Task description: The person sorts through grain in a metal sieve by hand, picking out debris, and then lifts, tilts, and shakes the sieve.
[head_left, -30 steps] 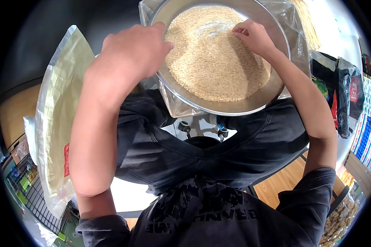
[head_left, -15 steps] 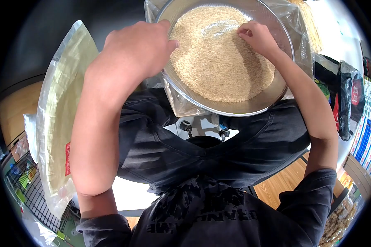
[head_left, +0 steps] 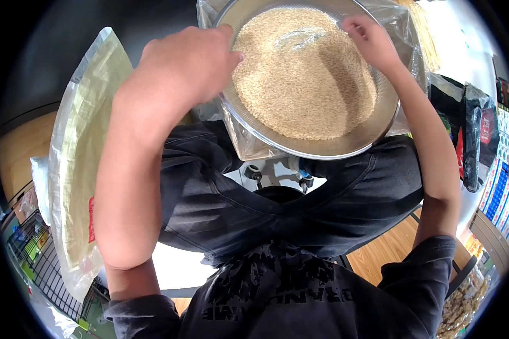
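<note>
A wide round metal sieve (head_left: 345,148) full of pale grain (head_left: 305,90) rests over my knees, on a clear plastic bag (head_left: 249,144). At its left rim is my left hand (head_left: 189,62), with the thumb over the inner edge and the fingers wrapped at the rim. My right hand (head_left: 373,42) hovers over the upper right part of the grain, fingers curled together. Whether anything is between those fingertips is too small to tell. A shiny bare patch of mesh shows near the top of the grain.
A large yellowish plastic sack (head_left: 85,152) stands left of my arm, beside a black wire basket (head_left: 45,265). On the right lie a dark plastic package (head_left: 478,135) and a bag of brown dried goods (head_left: 464,299). Long pale sticks (head_left: 427,37) lie at upper right.
My right hand has moved right and slightly up over the grain, toward the right rim. My left hand stays at the left rim. The sieve has shifted a little to the right in view.
</note>
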### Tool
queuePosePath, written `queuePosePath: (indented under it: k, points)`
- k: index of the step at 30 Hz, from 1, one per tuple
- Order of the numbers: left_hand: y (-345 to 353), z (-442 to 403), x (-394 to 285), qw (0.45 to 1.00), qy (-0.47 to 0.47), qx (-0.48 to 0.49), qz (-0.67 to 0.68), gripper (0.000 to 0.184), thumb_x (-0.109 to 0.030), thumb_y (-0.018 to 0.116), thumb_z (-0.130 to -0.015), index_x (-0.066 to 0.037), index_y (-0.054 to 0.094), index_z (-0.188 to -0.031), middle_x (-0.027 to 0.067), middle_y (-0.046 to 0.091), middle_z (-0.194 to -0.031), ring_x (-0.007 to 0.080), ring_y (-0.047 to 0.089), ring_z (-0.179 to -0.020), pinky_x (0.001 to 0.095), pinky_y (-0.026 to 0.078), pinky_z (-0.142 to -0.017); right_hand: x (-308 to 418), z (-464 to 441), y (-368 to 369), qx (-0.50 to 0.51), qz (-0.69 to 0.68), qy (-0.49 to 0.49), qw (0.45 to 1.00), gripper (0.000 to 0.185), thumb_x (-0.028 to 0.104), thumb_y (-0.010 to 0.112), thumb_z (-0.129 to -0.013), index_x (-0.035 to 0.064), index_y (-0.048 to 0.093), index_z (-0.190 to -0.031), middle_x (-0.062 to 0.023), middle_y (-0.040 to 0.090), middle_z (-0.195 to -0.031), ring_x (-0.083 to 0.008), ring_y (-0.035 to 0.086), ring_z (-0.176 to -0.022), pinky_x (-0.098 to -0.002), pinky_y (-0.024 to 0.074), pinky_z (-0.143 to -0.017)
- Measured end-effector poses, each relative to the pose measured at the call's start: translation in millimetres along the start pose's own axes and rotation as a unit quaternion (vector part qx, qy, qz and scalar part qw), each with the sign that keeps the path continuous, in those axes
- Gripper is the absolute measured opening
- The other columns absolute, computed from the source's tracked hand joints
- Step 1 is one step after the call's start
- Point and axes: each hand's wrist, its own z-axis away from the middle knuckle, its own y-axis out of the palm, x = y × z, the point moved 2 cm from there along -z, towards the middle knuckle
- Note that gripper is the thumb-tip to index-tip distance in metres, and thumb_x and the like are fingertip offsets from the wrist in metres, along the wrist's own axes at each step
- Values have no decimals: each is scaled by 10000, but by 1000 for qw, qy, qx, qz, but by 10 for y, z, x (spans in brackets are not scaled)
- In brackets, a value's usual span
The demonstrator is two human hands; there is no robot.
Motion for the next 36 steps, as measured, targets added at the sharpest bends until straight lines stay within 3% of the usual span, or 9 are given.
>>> queuePosePath:
  k: [5, 11, 14, 17, 22, 27, 29, 30, 36]
  points:
    - [0, -80, 42, 1000, 4, -16, -4, 484, -418, 523, -1010, -167, 547, -1423, 186, 713, -1151, 376, 666, -1106, 497, 515, -950, -435, 94, -558, -207, 35, 75, 975, 325, 326, 596, -1013, 44, 679, -1152, -94, 720, -970, -198, 655, -809, -318, 518, -780]
    - [78, -248, 152, 999, -23, -16, 37, 509, -385, 520, -1017, -9, 524, -1360, 241, 672, -1218, 391, 633, -1165, 477, 501, -966, -991, 428, -799, -72, 106, 330, 935, 548, 533, 538, -992, 27, 710, -1113, -131, 735, -1024, -288, 704, -850, -378, 551, -772]
    - [243, -436, 284, 998, -14, -8, 60, 494, -342, 533, -1012, 69, 526, -1287, 277, 662, -1207, 411, 615, -1183, 480, 484, -989, -597, 678, -774, 32, -180, 452, 873, 607, 612, 471, -999, 74, 650, -1216, -35, 641, -1051, -174, 609, -791, -324, 550, -690]
    - [315, -571, 317, 997, 48, -9, 58, 445, -268, 535, -997, 105, 518, -1240, 302, 674, -1145, 394, 691, -1050, 463, 543, -892, -183, 775, -732, 91, -130, 430, 889, 597, 587, 458, -1008, 61, 653, -1212, -38, 651, -1025, -156, 621, -784, -312, 549, -625]
    - [417, -567, 244, 961, -72, -17, 268, 291, 1, 538, -876, 166, 591, -1109, 300, 712, -888, 341, 753, -762, 405, 590, -739, -235, 708, -619, 52, 54, 221, 972, 365, 327, 598, -987, -25, 620, -1079, -172, 677, -766, -246, 678, -559, -355, 542, -492]
    - [200, -377, 291, 951, 5, -14, 308, 373, -31, 546, -903, 186, 504, -1205, 295, 715, -943, 331, 755, -770, 381, 609, -618, -216, 783, -720, 57, 9, 311, 949, 378, 325, 576, -998, -53, 571, -993, -234, 695, -821, -355, 679, -609, -405, 547, -537]
    - [67, -248, 392, 920, -4, -97, 380, 393, -61, 562, -915, 182, 469, -1208, 300, 701, -1011, 344, 753, -790, 374, 627, -618, -435, 712, -685, -134, 177, 55, 973, 390, 337, 556, -1016, -52, 556, -996, -239, 683, -824, -318, 657, -549, -402, 548, -542]
    - [61, -272, 533, 934, -21, -61, 352, 409, -81, 594, -904, 170, 450, -1194, 300, 688, -1037, 341, 752, -793, 384, 637, -616, 145, 716, -795, -46, 49, 207, 976, 384, 330, 536, -1029, -52, 557, -1015, -252, 683, -875, -314, 661, -551, -406, 545, -533]
    - [224, -365, 34, 967, 6, -67, 245, 382, -2, 590, -876, 164, 466, -1198, 361, 681, -1006, 402, 736, -892, 440, 612, -694, -306, 825, -958, -74, 127, 186, 972, 410, 371, 520, -1033, -26, 596, -1098, -288, 675, -1052, -477, 625, -1032, -523, 482, -885]
